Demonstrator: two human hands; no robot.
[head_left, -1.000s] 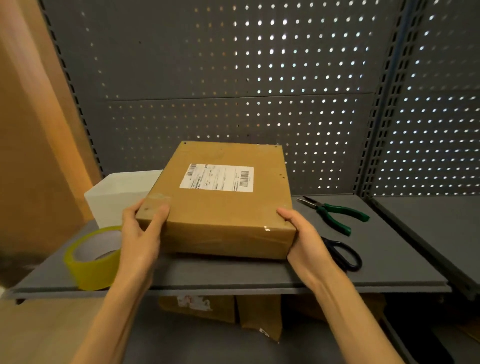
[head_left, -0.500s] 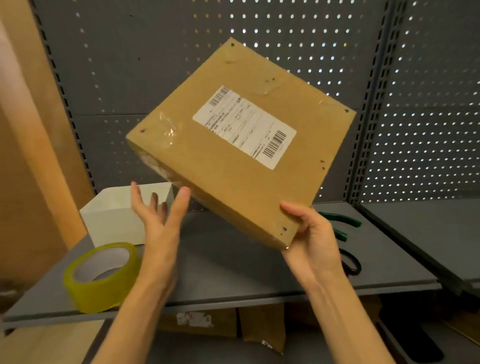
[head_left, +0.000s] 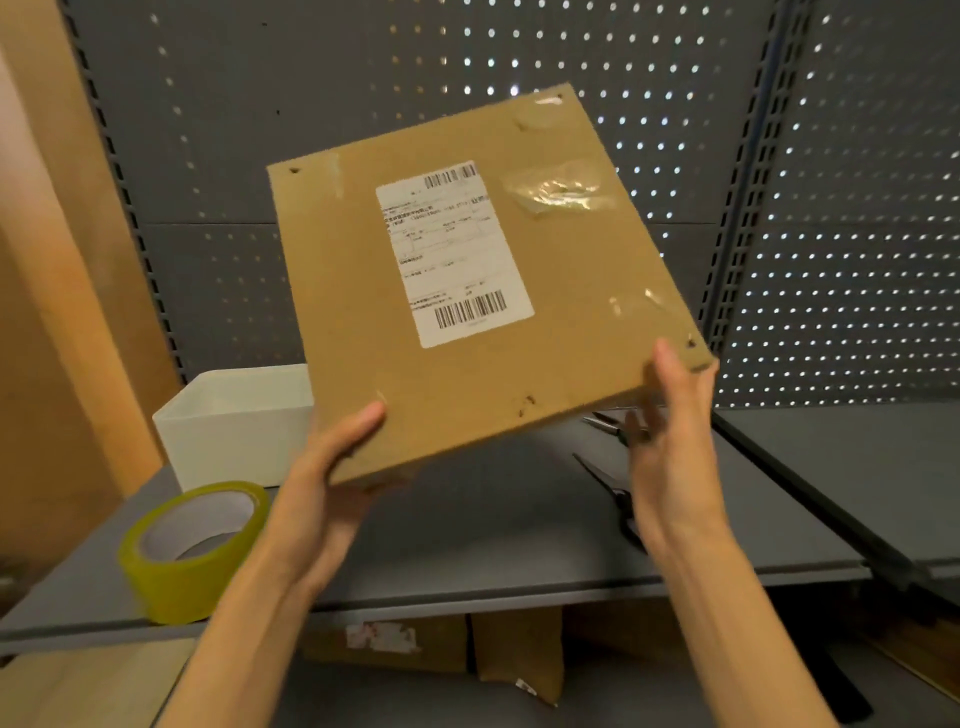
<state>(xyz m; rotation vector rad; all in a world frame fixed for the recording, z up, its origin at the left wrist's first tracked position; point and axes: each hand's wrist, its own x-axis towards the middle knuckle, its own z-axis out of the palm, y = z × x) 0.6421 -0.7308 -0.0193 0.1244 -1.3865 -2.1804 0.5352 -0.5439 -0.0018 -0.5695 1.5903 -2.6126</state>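
Note:
A flat brown cardboard parcel with a white shipping label is held up in the air above the grey shelf, its labelled face tilted towards me. My left hand grips its lower left corner, thumb on the front face and fingers hidden behind. My right hand holds the lower right corner, thumb on the front, fingers behind the box.
A roll of yellow tape lies at the shelf's front left, a white open box behind it. Black scissors and pliers lie on the right, partly hidden by my right hand. Perforated grey panels form the back wall. Cardboard boxes sit below the shelf.
The parcel was lifted off the shelf and turned, so the label now runs upright. My left hand, free and open half a second ago, now grips the lower left corner.

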